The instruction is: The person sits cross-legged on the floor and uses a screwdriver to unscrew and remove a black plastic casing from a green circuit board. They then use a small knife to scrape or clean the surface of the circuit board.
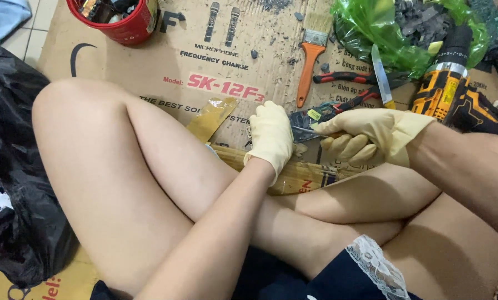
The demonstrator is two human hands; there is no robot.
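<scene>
I sit cross-legged on flattened cardboard point(149, 72). My left hand point(270, 138), in a cream rubber glove, presses down on a small dark circuit board point(304, 118) lying on the cardboard. My right hand point(365, 136), also gloved, is closed around the handle of a thin metal-shafted tool point(303, 130), likely a screwdriver, whose tip rests on the board beside my left fingers. Most of the board is hidden under the hands.
An orange-handled paintbrush point(310, 55), red-handled pliers point(343, 78), a knife point(381, 75) and a yellow-black cordless drill point(440, 83) lie beyond my hands. A green plastic bag point(382, 33) of scrap sits top right, a red bucket point(121, 22) top left, black bags point(15, 166) at left.
</scene>
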